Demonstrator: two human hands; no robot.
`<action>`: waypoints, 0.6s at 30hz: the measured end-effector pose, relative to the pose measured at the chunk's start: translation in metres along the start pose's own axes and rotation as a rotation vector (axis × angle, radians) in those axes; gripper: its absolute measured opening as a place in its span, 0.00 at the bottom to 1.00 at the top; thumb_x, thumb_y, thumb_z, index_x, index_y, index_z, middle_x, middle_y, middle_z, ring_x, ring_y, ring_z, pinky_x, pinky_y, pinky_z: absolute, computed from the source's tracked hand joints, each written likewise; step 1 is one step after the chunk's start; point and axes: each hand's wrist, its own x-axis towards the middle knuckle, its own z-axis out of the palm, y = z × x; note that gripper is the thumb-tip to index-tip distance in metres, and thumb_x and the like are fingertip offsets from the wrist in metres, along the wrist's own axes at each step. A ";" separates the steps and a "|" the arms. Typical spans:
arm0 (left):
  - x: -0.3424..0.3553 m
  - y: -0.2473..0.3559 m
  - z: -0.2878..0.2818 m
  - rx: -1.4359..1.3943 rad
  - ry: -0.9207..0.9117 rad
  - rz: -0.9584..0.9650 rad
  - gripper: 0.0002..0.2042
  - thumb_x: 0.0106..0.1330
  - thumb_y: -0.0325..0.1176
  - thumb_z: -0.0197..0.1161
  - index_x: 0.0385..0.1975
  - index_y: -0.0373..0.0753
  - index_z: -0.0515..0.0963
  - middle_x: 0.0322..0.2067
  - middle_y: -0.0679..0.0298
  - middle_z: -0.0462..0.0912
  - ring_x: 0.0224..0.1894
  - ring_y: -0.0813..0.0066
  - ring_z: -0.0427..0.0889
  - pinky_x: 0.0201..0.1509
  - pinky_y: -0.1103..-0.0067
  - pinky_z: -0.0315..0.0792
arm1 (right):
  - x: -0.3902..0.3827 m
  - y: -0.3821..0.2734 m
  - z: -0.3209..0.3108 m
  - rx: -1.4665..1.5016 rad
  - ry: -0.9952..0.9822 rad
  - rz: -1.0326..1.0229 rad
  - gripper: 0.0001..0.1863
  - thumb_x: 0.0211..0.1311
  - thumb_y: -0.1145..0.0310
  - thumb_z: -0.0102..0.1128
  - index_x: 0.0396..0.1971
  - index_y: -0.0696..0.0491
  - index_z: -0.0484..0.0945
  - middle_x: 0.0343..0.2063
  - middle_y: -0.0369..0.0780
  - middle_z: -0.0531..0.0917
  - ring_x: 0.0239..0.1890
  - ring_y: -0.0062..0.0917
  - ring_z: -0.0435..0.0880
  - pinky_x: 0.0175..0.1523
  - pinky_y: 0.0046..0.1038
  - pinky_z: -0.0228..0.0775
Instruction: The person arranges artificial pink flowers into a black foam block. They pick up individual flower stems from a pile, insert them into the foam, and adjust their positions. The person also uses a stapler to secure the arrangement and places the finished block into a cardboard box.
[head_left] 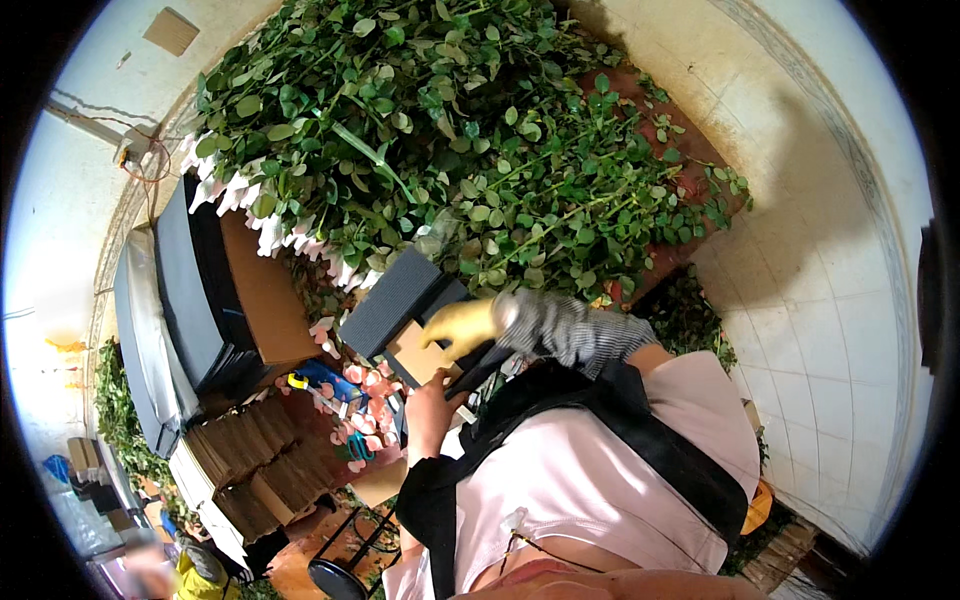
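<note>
My left hand [431,412], bare, has its fingers closed on the near edge of a black corrugated cardboard sheet [389,303] with a brown inner face. My right hand [464,327], in a yellow glove below a striped sleeve, rests over the brown part of that sheet, its fingers bent and apart. The sheet lies tilted in front of my body. Just beyond it is a large heap of leafy green stems [420,130], with pale pink wrapped heads [270,232] along its left side. Part of the sheet is hidden under my gloved hand.
Black cardboard sheets [195,290] stand stacked at the left, above folded brown cardboard [260,455]. Pink petals [375,410], a blue package [335,385] and teal-handled scissors [358,447] lie between. A black stool [340,578] is lower left; a tiled wall [810,330] rises at the right.
</note>
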 end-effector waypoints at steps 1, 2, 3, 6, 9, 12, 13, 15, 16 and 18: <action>-0.004 0.003 0.005 0.073 0.129 0.082 0.19 0.58 0.42 0.73 0.48 0.45 0.80 0.27 0.52 0.86 0.31 0.52 0.87 0.36 0.62 0.79 | -0.015 -0.004 -0.026 0.325 -0.086 0.108 0.21 0.65 0.59 0.61 0.50 0.58 0.77 0.49 0.45 0.83 0.53 0.37 0.83 0.59 0.39 0.74; -0.005 0.006 0.006 0.116 0.118 0.044 0.19 0.57 0.41 0.73 0.47 0.44 0.79 0.28 0.52 0.87 0.33 0.53 0.87 0.36 0.63 0.79 | -0.028 -0.009 -0.043 0.224 0.102 0.113 0.22 0.63 0.62 0.62 0.54 0.57 0.76 0.52 0.46 0.82 0.55 0.36 0.82 0.61 0.38 0.74; -0.015 0.005 0.010 0.149 0.114 -0.020 0.19 0.56 0.40 0.73 0.45 0.42 0.78 0.29 0.53 0.87 0.34 0.53 0.88 0.36 0.63 0.80 | -0.033 -0.015 -0.051 0.131 0.265 0.103 0.25 0.62 0.64 0.64 0.59 0.56 0.74 0.54 0.46 0.81 0.56 0.35 0.81 0.62 0.37 0.73; -0.007 0.011 0.005 0.087 0.137 0.037 0.17 0.56 0.39 0.73 0.44 0.43 0.79 0.25 0.54 0.86 0.31 0.54 0.87 0.33 0.65 0.80 | -0.086 -0.014 -0.072 -0.549 0.505 0.686 0.20 0.66 0.63 0.61 0.54 0.55 0.76 0.53 0.46 0.82 0.55 0.33 0.82 0.65 0.37 0.70; -0.001 0.010 0.008 0.094 0.163 0.023 0.16 0.54 0.40 0.74 0.42 0.48 0.81 0.24 0.55 0.86 0.31 0.54 0.87 0.34 0.65 0.79 | -0.153 0.051 0.003 -0.962 0.387 0.744 0.17 0.66 0.62 0.59 0.52 0.53 0.78 0.48 0.43 0.83 0.50 0.33 0.83 0.66 0.38 0.68; -0.002 0.012 0.005 0.081 0.142 -0.004 0.15 0.53 0.40 0.74 0.41 0.48 0.82 0.24 0.54 0.86 0.30 0.55 0.87 0.35 0.66 0.79 | -0.143 0.032 -0.024 -0.674 0.196 0.894 0.16 0.67 0.59 0.59 0.47 0.53 0.78 0.37 0.41 0.83 0.38 0.32 0.83 0.52 0.39 0.76; -0.003 0.007 0.008 0.064 0.134 0.001 0.16 0.53 0.40 0.74 0.41 0.48 0.82 0.24 0.55 0.86 0.30 0.55 0.87 0.34 0.66 0.79 | -0.143 0.041 -0.040 -0.616 0.257 0.769 0.16 0.65 0.61 0.61 0.48 0.53 0.77 0.32 0.40 0.82 0.34 0.32 0.82 0.44 0.40 0.77; -0.003 0.001 0.011 0.029 0.147 0.006 0.16 0.53 0.40 0.74 0.42 0.47 0.82 0.24 0.55 0.86 0.30 0.56 0.87 0.34 0.66 0.79 | -0.108 0.010 -0.091 -0.637 0.324 0.829 0.16 0.65 0.63 0.62 0.49 0.53 0.77 0.32 0.41 0.82 0.34 0.34 0.82 0.45 0.41 0.76; -0.002 0.005 0.007 0.033 0.148 0.011 0.17 0.52 0.40 0.74 0.42 0.47 0.82 0.24 0.55 0.86 0.30 0.56 0.87 0.34 0.66 0.79 | -0.098 0.020 -0.109 -0.712 0.470 0.681 0.16 0.64 0.64 0.62 0.50 0.53 0.76 0.33 0.41 0.83 0.34 0.35 0.82 0.46 0.41 0.75; -0.004 0.005 0.006 0.053 0.158 -0.011 0.17 0.53 0.41 0.74 0.42 0.47 0.82 0.23 0.56 0.86 0.30 0.56 0.87 0.34 0.66 0.79 | -0.069 0.036 -0.145 -0.799 0.648 0.442 0.20 0.65 0.65 0.61 0.55 0.53 0.75 0.38 0.42 0.83 0.40 0.38 0.82 0.54 0.41 0.73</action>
